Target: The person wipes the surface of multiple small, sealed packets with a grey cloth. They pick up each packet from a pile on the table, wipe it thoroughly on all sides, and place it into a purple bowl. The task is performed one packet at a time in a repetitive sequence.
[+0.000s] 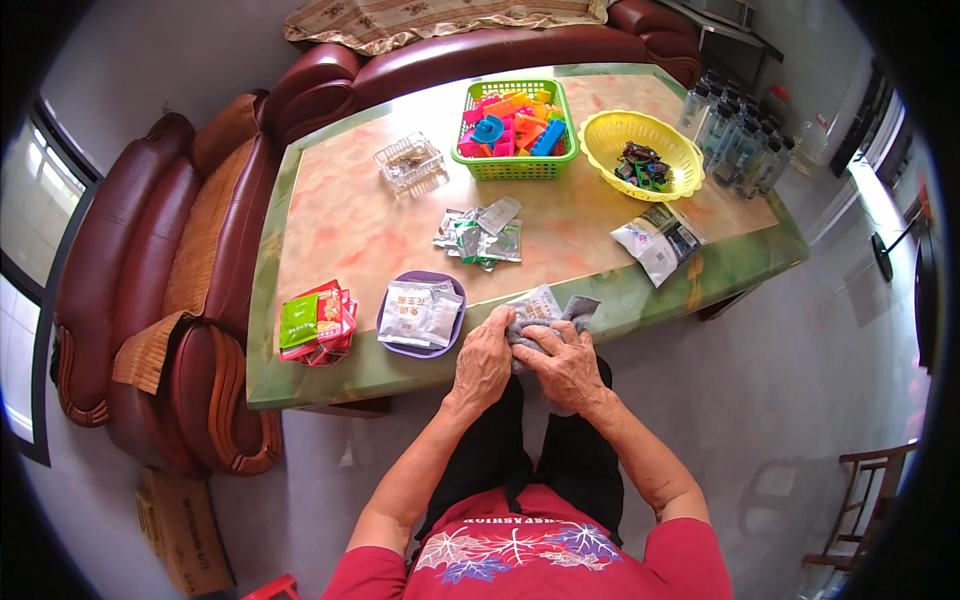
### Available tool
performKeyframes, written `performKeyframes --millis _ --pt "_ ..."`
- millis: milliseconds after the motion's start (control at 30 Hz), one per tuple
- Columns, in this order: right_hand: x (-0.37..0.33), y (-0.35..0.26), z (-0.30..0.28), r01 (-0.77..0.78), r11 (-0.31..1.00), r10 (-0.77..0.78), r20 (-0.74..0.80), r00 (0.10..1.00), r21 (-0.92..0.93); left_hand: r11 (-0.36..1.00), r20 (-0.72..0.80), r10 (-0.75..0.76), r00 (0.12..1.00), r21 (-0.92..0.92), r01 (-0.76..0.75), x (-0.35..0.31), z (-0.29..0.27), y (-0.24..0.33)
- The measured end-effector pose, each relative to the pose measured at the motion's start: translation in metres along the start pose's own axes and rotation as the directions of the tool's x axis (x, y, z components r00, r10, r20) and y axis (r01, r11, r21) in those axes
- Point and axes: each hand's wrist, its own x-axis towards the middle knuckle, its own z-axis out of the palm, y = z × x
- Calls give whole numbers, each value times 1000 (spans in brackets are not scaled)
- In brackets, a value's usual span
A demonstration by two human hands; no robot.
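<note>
At the table's near edge my two hands are together over a small white sachet and a grey cloth. My left hand (484, 358) is closed at the left side of the white sachet (538, 304), its fingertips pinching there beside a fold of the cloth. Bent around the grey cloth (580, 311), my right hand (568, 368) presses it against the sachet's lower part, which is hidden. Just left of my hands is a purple tray (459, 318) with similar white sachets (418, 312) in it. Further left lies a pile of red and green packets (320, 322).
On the table (330, 215) are silver-green sachets (482, 235), a clear plastic box (409, 162), a green basket (515, 170) of colourful blocks, a yellow colander (600, 140) with small dark items, a white packet (658, 243) and several bottles (735, 140). Brown sofas (170, 260) stand left and behind.
</note>
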Motion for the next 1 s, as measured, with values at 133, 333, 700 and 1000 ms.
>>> performKeyframes --millis 133,333,700,1000 --pt "18 6 -1 -165 986 165 21 986 -31 1000 -6 20 1000 7 -20 -2 -2 2" --pt "37 33 8 -430 888 423 -79 903 -159 980 4 118 993 158 -117 -4 2 2" --pt "73 31 12 -193 981 194 92 977 -27 976 6 130 991 173 -129 -6 0 1" --pt "61 55 21 -185 977 167 -163 973 -106 962 21 129 991 239 -130 -6 0 11"
